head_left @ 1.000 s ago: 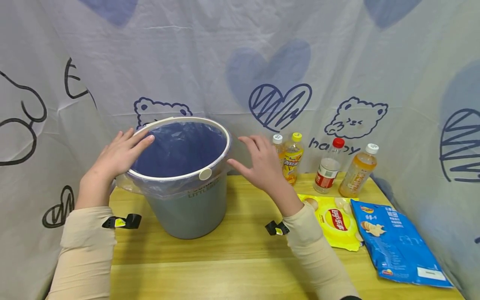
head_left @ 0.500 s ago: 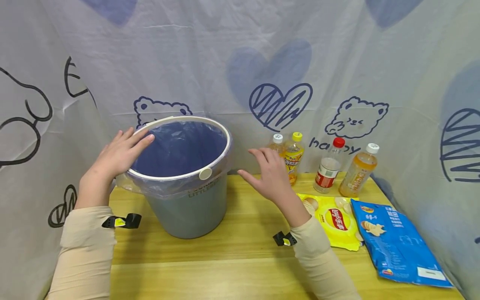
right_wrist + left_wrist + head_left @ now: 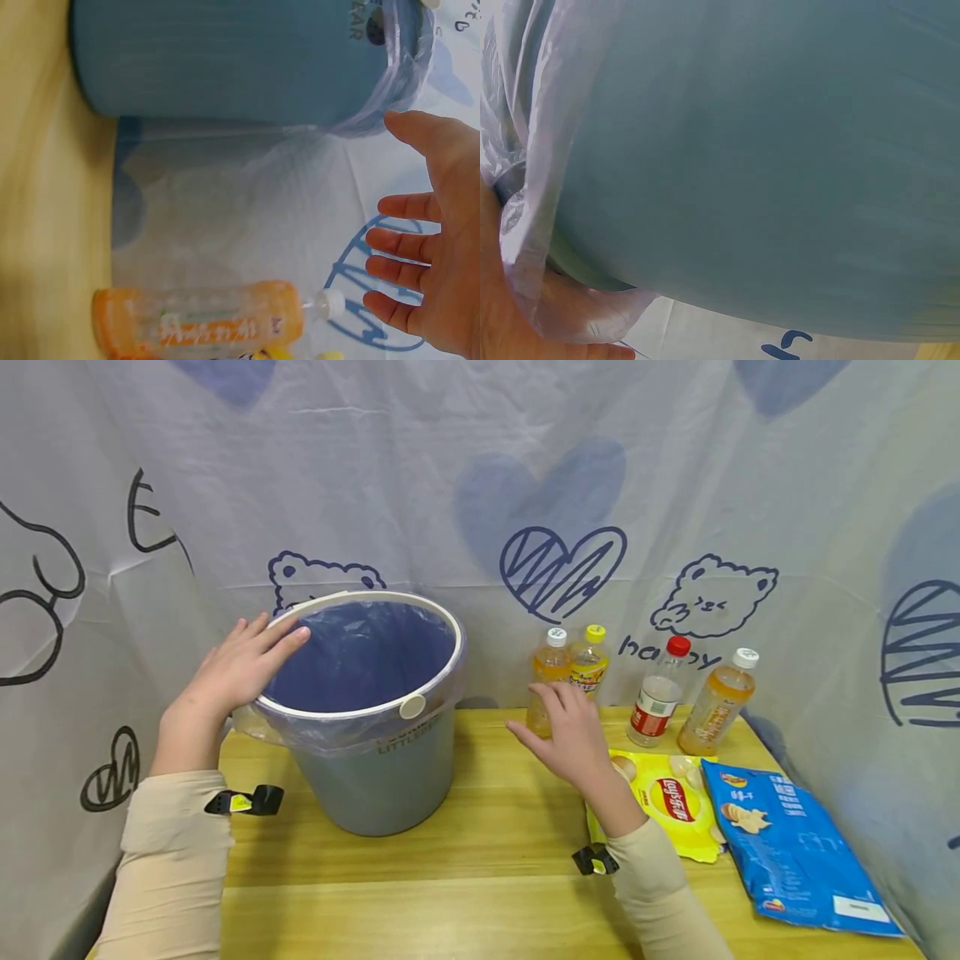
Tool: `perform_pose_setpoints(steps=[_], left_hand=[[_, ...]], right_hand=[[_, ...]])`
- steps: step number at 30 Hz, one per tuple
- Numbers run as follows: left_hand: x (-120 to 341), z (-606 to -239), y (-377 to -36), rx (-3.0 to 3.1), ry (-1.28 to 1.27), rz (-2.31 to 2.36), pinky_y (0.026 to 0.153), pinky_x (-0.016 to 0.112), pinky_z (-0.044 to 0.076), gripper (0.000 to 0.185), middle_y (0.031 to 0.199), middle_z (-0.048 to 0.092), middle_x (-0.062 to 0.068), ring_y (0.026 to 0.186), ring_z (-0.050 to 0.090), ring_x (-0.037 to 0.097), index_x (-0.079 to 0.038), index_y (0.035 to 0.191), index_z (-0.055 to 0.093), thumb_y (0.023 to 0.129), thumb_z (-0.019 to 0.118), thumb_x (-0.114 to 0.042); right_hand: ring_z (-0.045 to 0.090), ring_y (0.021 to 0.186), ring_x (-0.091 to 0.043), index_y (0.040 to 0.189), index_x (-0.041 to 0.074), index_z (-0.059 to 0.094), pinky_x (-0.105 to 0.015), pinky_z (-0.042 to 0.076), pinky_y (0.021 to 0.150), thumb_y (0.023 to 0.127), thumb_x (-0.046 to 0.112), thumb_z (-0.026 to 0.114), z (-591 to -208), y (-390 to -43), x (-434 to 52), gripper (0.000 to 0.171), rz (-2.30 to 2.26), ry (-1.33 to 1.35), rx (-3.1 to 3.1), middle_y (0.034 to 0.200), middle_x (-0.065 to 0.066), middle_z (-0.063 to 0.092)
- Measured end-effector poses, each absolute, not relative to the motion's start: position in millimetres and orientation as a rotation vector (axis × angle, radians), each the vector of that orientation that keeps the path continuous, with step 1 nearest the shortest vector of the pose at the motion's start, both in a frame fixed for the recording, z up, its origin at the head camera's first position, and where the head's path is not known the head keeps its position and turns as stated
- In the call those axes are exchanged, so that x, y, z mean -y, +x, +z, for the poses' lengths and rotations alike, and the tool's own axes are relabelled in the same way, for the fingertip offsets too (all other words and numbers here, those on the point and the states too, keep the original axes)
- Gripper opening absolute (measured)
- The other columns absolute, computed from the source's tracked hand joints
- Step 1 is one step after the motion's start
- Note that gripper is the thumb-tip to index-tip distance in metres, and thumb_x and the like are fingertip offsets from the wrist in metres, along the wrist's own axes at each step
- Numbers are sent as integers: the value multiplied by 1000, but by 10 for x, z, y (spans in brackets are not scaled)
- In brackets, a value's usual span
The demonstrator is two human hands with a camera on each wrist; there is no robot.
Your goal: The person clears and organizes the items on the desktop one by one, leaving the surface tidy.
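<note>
- Resting flat on the bin (image 3: 375,760) rim, left of frame centre, our left hand (image 3: 232,672) has straight fingers (image 3: 281,639) lying over the white ring (image 3: 442,672) and the bag (image 3: 360,656); nothing is pinched.
- Left wrist view: grey bin wall fills the frame, bag film (image 3: 525,150) bunched at the left edge against our palm.
- Right hand (image 3: 570,735) sits mid-frame, right of the bin, fingers spread and relaxed, holding nothing.
- Nearest thing to it: orange bottle (image 3: 547,681) with a white cap, just behind the fingertips. We can't tell from the head view whether they touch.
- Right wrist view shows that bottle (image 3: 202,319) close by the open palm (image 3: 435,270), with a gap between them.
- More along the backdrop (image 3: 480,468), upper right of centre: yellow-cap bottle (image 3: 588,664), red-cap bottle (image 3: 656,693), a second orange bottle (image 3: 716,702).
- Lower right of frame: yellow chip bag (image 3: 675,806) and blue chip bag (image 3: 787,852) flat on the table (image 3: 465,868).
- Judgement on doing this well: keep the left hand pressing down so the bin and liner don't shift.
- Take the near bottle by the body, not the cap; its neighbour stands touching or nearly so and could tip.
- Lift straight up before swinging left, and clear the ring rather than dragging film inward.
</note>
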State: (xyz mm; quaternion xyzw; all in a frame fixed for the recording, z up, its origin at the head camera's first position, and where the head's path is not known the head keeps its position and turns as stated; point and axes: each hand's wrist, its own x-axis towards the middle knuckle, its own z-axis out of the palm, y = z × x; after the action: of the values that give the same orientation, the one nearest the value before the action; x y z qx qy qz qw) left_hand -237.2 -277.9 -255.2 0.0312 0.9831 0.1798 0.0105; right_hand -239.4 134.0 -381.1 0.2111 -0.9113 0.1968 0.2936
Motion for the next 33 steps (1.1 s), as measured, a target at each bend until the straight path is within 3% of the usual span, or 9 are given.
perform_pose_setpoints(steps=[19, 33], left_hand=[[2766, -2554, -2364, -3062, 101, 571, 111, 75, -3, 80, 162, -5, 26, 146, -13, 50, -22, 158, 6, 95, 11, -72], [2759, -2541, -2358, -3063, 103, 573, 111, 75, -3, 80, 162, -5, 26, 147, -12, 50, -22, 158, 6, 95, 11, -71]], right_hand=[[56, 112, -33, 128, 11, 59, -51, 48, 91, 84, 56, 67, -4193, -2150, -1831, 63, 406, 465, 2596, 120, -12, 59], [51, 118, -39, 130, 9, 55, -61, 43, 93, 87, 50, 67, -4294, -1989, -2285, 61, 410, 292, 2703, 127, -17, 56]])
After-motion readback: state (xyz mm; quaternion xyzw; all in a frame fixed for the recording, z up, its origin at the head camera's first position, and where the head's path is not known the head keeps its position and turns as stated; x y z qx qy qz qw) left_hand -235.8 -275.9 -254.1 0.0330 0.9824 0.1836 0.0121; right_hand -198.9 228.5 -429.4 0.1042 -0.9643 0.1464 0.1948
